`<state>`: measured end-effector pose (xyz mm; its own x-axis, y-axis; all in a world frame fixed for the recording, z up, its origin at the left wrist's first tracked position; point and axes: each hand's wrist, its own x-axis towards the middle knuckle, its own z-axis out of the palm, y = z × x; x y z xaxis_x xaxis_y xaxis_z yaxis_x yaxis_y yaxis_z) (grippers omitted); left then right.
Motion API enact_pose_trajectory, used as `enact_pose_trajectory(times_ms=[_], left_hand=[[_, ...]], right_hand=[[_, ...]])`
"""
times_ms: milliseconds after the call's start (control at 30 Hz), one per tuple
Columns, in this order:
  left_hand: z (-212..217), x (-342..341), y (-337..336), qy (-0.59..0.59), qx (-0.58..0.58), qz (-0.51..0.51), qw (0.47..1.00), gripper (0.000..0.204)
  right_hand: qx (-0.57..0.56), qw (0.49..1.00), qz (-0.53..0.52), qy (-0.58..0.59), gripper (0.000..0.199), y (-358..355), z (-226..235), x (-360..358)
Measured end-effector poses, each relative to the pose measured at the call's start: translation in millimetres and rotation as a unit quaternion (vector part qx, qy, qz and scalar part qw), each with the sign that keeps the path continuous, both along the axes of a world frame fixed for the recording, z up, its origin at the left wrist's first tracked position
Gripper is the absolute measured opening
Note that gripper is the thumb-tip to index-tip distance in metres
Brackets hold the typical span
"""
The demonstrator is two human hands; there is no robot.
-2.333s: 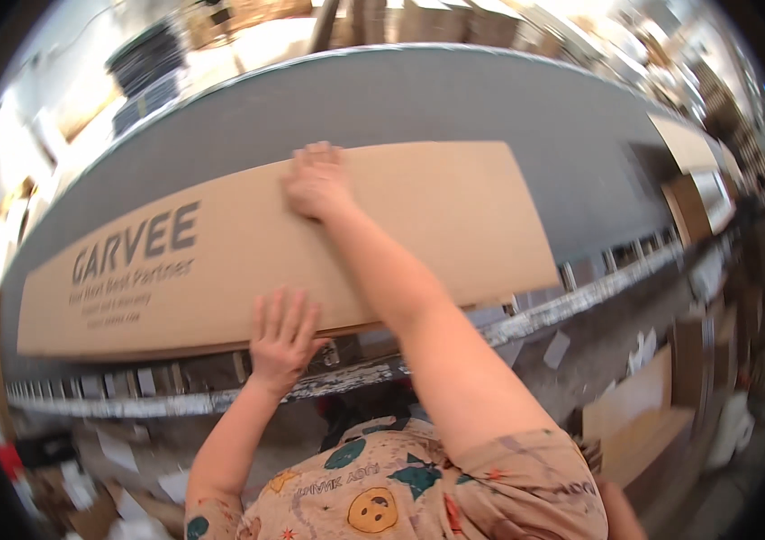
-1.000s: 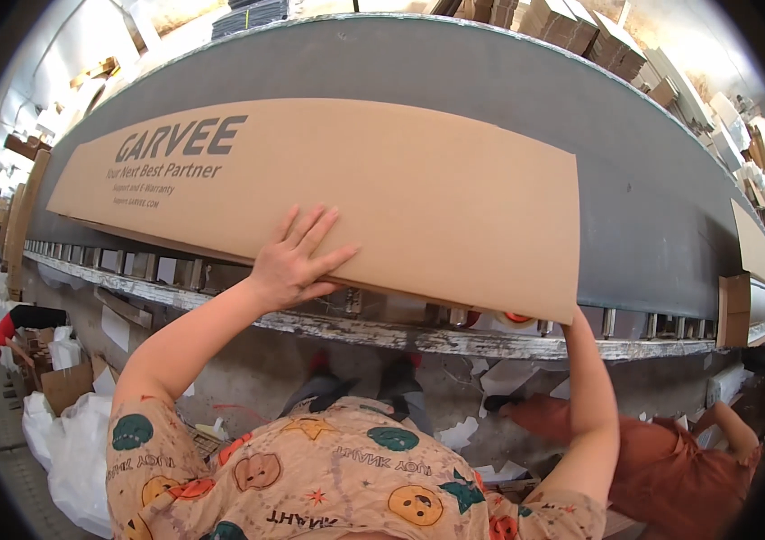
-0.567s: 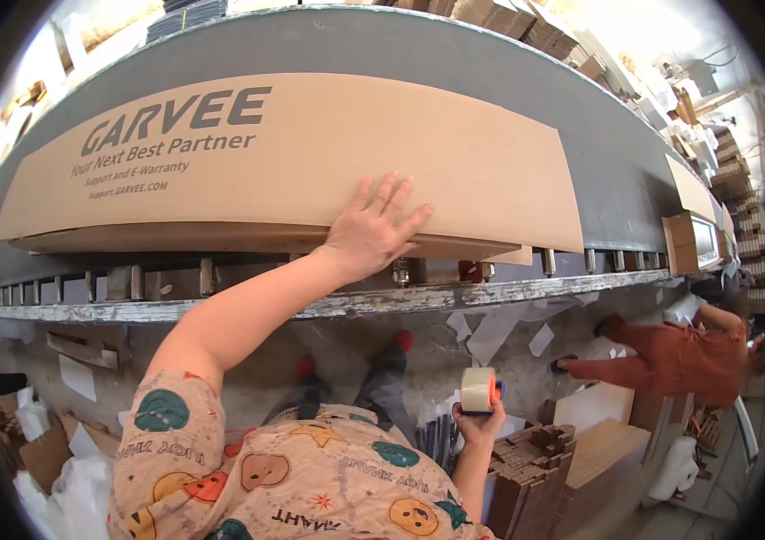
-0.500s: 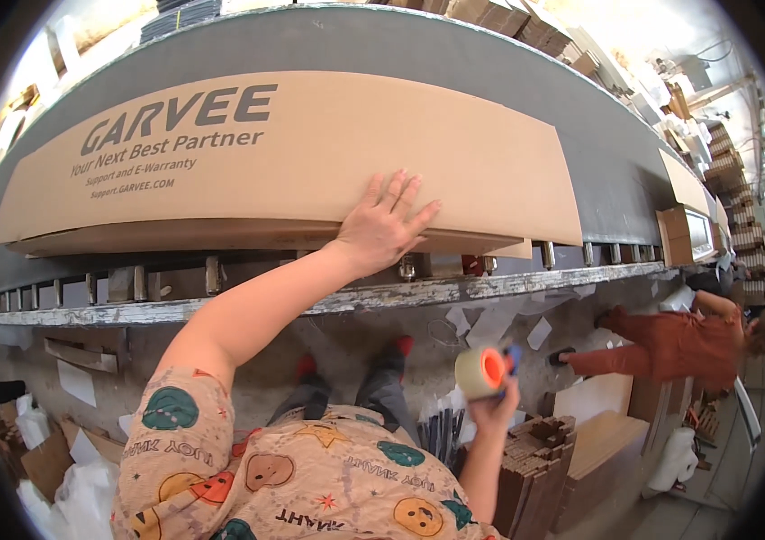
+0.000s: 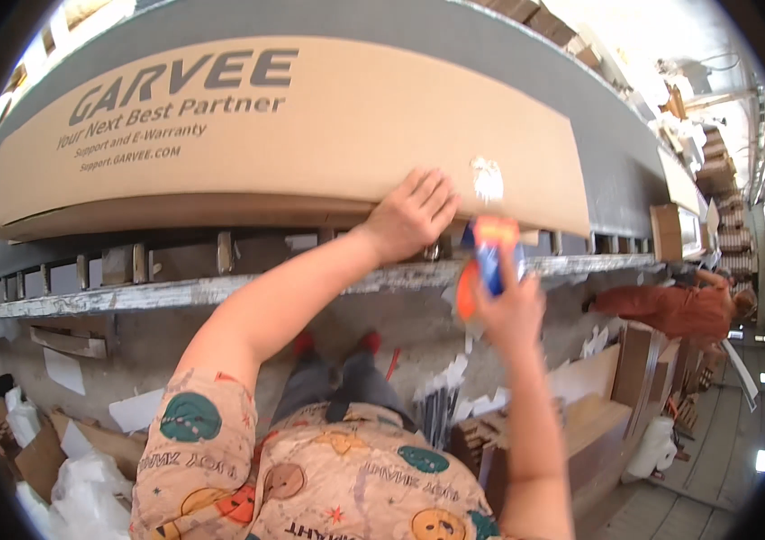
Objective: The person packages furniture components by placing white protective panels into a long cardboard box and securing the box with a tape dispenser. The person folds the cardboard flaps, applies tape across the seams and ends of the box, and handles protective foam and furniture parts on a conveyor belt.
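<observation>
Tape dispenser raised to the carton's near edge

The right hand (image 5: 510, 308), gripping an orange-and-blue tape dispenser (image 5: 496, 259), was low over the floor half a second ago; now it is up at the near long side of the long brown carton (image 5: 360, 108), toward the right end. The left hand (image 5: 416, 212) stays on that edge, open and palm down, its fingers closer together than before. A bright, shiny patch (image 5: 488, 179) now shows on the carton's top, just beyond the dispenser.

Below the hands, white plastic bags (image 5: 85, 495) lie at lower left, and brown boards (image 5: 594, 432) stand at lower right. A scuffed metal rail (image 5: 310, 288) runs between the person and the carton, which lies flat on a grey conveyor belt (image 5: 612, 166). Farther along is an open carton (image 5: 668, 232); a co-worker in rust-coloured clothes (image 5: 666, 306) is well apart at the right.

The right hand and dispenser are blurred and cover part of the carton's edge; whether they touch it cannot be told. Most of the tape roll is hidden. Whether the patch is tape or glare is unclear.
</observation>
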<state>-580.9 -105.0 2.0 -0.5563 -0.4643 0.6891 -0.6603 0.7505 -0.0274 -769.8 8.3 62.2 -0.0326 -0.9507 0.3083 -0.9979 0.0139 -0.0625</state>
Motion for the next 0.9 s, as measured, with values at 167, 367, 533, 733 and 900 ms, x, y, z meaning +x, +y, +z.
enact_pose_trajectory(times_ms=[167, 367, 533, 733, 900], left_hand=[[0, -20, -7, 0.048, -0.049, -0.001, 0.998, 0.031], [15, -40, -29, -0.127, 0.103, -0.05, 0.985, 0.057], [46, -66, -52, -0.174, 0.289, -0.048, 0.94, 0.104], [19, 88, -2, -0.108, 0.167, 0.061, 0.978, 0.083], [33, 324, 42, -0.121, 0.058, 0.144, 0.98, 0.073]], right_hand=[[0.134, 0.988, -0.059, -0.045, 0.071, 15, -57, -4], [0.411, 0.9, 0.018, -0.142, 0.047, -107, -27, -1], [0.487, 0.841, 0.195, -0.13, 0.044, -120, -44, -22], [0.488, 0.824, 0.111, -0.266, 0.062, -76, -21, -18], [0.394, 0.588, -0.117, -0.697, 0.044, 50, -87, 16]])
